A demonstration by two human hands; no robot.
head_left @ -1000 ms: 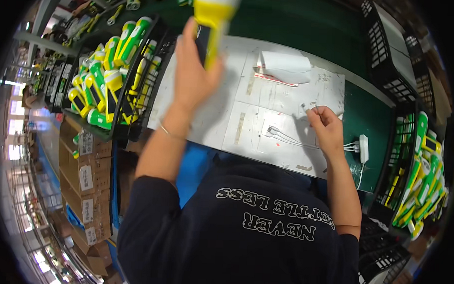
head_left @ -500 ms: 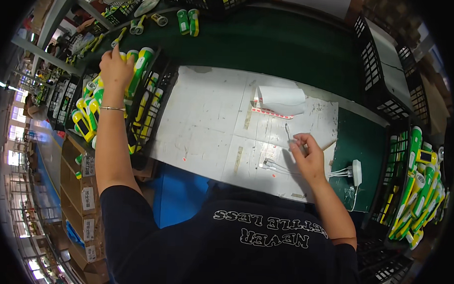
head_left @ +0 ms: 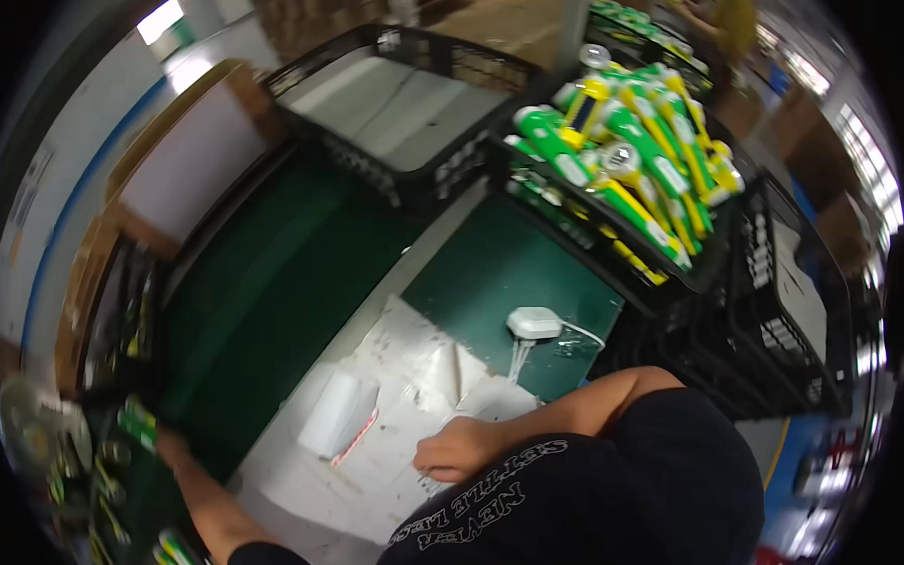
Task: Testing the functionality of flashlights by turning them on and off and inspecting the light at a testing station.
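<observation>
At the far left, my left hand (head_left: 172, 446) is closed at a green and white flashlight (head_left: 136, 423) over the dark green surface; motion blurs its fingers. My right hand (head_left: 460, 450) is closed low over the white work surface (head_left: 291, 476), its fingers curled. The earlier view shows a charging cable pinched in it; now the fingers hide that cable's end. White cables (head_left: 519, 360) run from a white charger (head_left: 534, 323) towards my right forearm. A curled white sheet with a red-marked edge (head_left: 338, 416) lies left of my right hand.
A black crate (head_left: 661, 290) heaped with green and yellow flashlights stands at the right. Beside it, another black crate (head_left: 416, 172) holds flat grey sheets. More black crates (head_left: 784, 334) are stacked at the far right. Several flashlights (head_left: 179, 552) show at the lower left.
My view has swung to the right. My left hand has left the flashlight crate and is now at a flashlight on the dark green surface. My right hand stays low over the white surface.
</observation>
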